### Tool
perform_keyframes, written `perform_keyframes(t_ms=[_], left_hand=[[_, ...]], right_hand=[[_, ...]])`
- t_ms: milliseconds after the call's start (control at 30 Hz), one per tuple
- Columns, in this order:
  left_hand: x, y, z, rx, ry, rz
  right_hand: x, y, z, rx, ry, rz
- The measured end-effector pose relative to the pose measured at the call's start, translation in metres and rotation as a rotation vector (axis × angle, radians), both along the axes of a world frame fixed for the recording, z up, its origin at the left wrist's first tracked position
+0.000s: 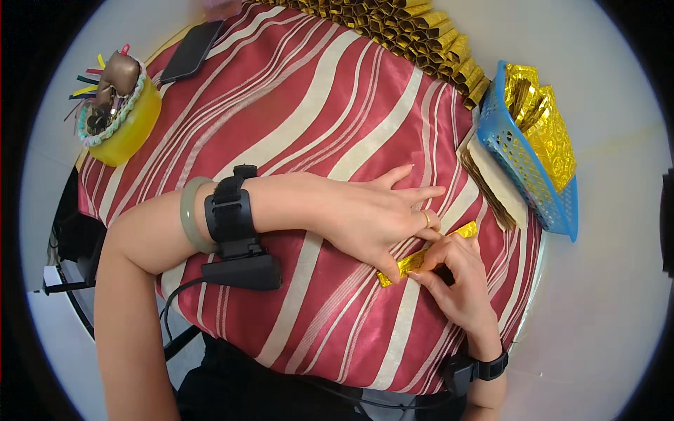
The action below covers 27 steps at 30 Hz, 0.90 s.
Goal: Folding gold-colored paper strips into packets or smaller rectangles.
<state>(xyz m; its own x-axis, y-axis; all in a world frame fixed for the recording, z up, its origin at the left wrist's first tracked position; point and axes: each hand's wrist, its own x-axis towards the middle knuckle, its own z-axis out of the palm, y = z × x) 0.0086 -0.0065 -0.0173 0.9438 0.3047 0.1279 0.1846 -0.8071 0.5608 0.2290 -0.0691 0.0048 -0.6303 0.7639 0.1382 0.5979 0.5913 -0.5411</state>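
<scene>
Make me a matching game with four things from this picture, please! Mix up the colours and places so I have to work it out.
Things:
1. phone
2. gold strip
3. round tub
4. basket

Clues:
A. on the right side, with gold sheets in it
B. yellow, on the left side
C. black, near the top left
D. touched by the left hand and the right hand

Right pairs: 1-C, 2-D, 3-B, 4-A
</scene>
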Motion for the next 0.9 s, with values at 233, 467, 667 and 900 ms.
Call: perform_keyframes(t_ms=[233, 467, 667, 900], left_hand=[[-0.001, 0.001, 0.000, 0.010, -0.016, -0.010], [-0.001, 0.002, -0.006, 0.048, -0.047, -0.009], [0.000, 0.002, -0.005, 0.063, -0.036, 0.002], [-0.001, 0.003, -0.002, 0.061, -0.037, -0.011]], right_hand=[[-0.001, -0.001, -0.003, -0.011, 0.026, 0.035], [-0.002, -0.001, -0.004, -0.068, 0.048, 0.031], [-0.009, -0.002, -0.005, -0.041, 0.075, 0.125], [-0.014, -0.005, -0.004, -0.055, 0.078, 0.140]])
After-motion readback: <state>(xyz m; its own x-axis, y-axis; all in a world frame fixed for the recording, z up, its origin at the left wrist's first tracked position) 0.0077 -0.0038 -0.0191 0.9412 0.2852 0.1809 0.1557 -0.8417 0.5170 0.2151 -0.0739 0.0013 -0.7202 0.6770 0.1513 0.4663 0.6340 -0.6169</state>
